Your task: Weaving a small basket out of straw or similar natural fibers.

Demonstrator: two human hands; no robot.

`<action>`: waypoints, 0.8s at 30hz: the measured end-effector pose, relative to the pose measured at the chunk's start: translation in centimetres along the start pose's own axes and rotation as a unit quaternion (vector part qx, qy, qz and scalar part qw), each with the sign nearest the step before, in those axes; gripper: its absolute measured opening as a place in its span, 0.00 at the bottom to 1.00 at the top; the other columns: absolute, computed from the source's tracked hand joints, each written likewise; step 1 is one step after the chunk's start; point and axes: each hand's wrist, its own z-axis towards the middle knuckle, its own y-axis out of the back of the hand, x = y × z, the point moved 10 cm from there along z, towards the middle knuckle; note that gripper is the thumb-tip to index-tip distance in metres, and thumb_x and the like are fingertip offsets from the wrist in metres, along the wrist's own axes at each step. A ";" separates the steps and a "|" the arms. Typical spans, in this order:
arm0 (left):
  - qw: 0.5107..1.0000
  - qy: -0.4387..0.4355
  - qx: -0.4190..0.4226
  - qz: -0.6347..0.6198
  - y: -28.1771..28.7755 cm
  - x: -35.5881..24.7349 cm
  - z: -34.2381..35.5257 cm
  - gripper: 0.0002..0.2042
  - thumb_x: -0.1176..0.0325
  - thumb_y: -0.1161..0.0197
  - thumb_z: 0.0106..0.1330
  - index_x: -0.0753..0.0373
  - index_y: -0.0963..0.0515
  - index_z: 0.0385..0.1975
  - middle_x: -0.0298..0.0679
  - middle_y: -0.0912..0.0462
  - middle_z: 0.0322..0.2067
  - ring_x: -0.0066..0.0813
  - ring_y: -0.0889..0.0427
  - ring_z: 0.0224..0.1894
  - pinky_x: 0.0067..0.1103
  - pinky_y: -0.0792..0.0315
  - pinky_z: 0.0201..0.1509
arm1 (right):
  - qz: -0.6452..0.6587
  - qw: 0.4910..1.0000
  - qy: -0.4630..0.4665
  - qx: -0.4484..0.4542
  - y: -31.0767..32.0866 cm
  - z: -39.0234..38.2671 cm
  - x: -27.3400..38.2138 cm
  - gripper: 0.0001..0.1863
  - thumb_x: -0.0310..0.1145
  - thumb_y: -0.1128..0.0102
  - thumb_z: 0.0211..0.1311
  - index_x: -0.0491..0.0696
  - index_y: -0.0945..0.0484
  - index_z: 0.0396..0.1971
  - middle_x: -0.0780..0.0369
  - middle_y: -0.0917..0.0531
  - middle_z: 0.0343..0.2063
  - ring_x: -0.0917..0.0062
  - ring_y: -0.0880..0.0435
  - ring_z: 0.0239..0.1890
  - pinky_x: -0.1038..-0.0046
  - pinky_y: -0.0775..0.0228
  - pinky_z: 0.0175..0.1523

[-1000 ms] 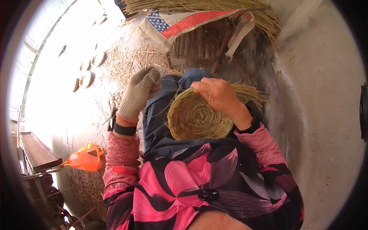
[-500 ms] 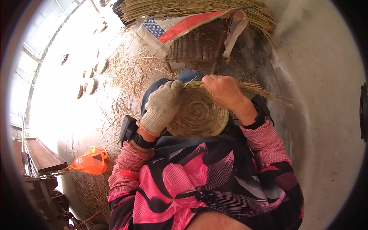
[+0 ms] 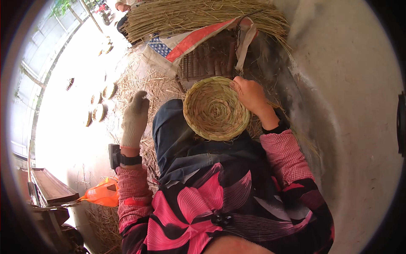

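A round basket of coiled straw (image 3: 216,109) faces me above my lap, its spiral base showing inside a braided rim. My bare right hand (image 3: 253,98) grips the rim at the right, thumb on the inner side and fingers mostly hidden behind. Loose straw ends (image 3: 305,139) trail out beyond my right wrist. Off to the left, my left hand (image 3: 135,116) in a pale knitted glove with darkened fingertips is held away from the basket. Its fingers look extended and slightly apart, and nothing shows in them.
A big bundle of long straw (image 3: 203,19) lies on a wooden rack (image 3: 206,62) ahead, with a striped, starred cloth (image 3: 186,44) draped over it. Straw scraps (image 3: 139,78) litter the floor. At left are an orange plastic bag (image 3: 102,192) and a wooden bench (image 3: 53,185). Another person's hand (image 3: 123,7) shows at the top.
My left hand has let go of the rim and swung out left. The basket has turned its inside more toward me, still held by my right hand.
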 end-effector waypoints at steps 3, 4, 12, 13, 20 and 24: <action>0.998 -0.036 0.053 0.002 -0.7 -2.7 -1.2 0.10 0.69 0.42 0.67 0.62 0.20 0.44 0.46 0.15 0.39 0.36 0.14 0.39 0.26 0.24 0.40 | 0.008 1.000 0.004 -0.018 -0.2 -0.2 -0.6 0.16 0.45 0.50 0.70 0.47 0.27 0.31 0.52 0.20 0.24 0.52 0.20 0.29 0.54 0.30 0.33; 0.994 0.000 0.098 -0.041 -1.6 -2.8 -1.7 0.10 0.69 0.41 0.66 0.62 0.19 0.43 0.48 0.15 0.38 0.40 0.14 0.41 0.28 0.23 0.43 | 0.010 1.000 0.004 -0.017 -0.3 -0.3 -0.6 0.16 0.45 0.50 0.70 0.47 0.27 0.31 0.52 0.20 0.24 0.52 0.20 0.29 0.54 0.30 0.33; 0.975 -0.084 0.204 0.022 -6.6 -5.1 -3.6 0.15 0.59 0.43 0.65 0.56 0.22 0.49 0.46 0.16 0.37 0.48 0.17 0.39 0.36 0.24 0.41 | -0.019 1.000 -0.004 -0.022 -0.3 -0.5 1.4 0.14 0.42 0.50 0.69 0.46 0.28 0.31 0.52 0.19 0.24 0.53 0.19 0.29 0.54 0.29 0.33; 0.976 -0.083 0.196 0.052 -5.7 -6.0 -3.1 0.17 0.58 0.43 0.66 0.56 0.24 0.51 0.47 0.16 0.38 0.48 0.17 0.40 0.36 0.24 0.42 | -0.019 1.000 -0.007 -0.024 0.0 -0.5 1.4 0.14 0.42 0.50 0.69 0.46 0.28 0.31 0.52 0.19 0.24 0.53 0.19 0.29 0.54 0.29 0.33; 0.966 0.068 0.199 0.148 -9.4 -6.1 -0.1 0.23 0.53 0.48 0.69 0.58 0.32 0.59 0.52 0.19 0.44 0.53 0.19 0.45 0.40 0.26 0.45 | -0.011 0.995 0.057 -0.083 -0.6 0.9 3.4 0.15 0.44 0.51 0.71 0.48 0.29 0.31 0.53 0.20 0.22 0.54 0.19 0.27 0.55 0.31 0.30; 0.977 0.059 0.156 0.136 -10.9 -6.4 0.2 0.24 0.52 0.50 0.69 0.58 0.36 0.60 0.53 0.21 0.46 0.59 0.20 0.44 0.44 0.27 0.46 | -0.013 1.000 0.008 -0.027 -2.4 1.7 1.9 0.13 0.42 0.50 0.69 0.47 0.27 0.31 0.55 0.18 0.26 0.55 0.18 0.31 0.54 0.28 0.35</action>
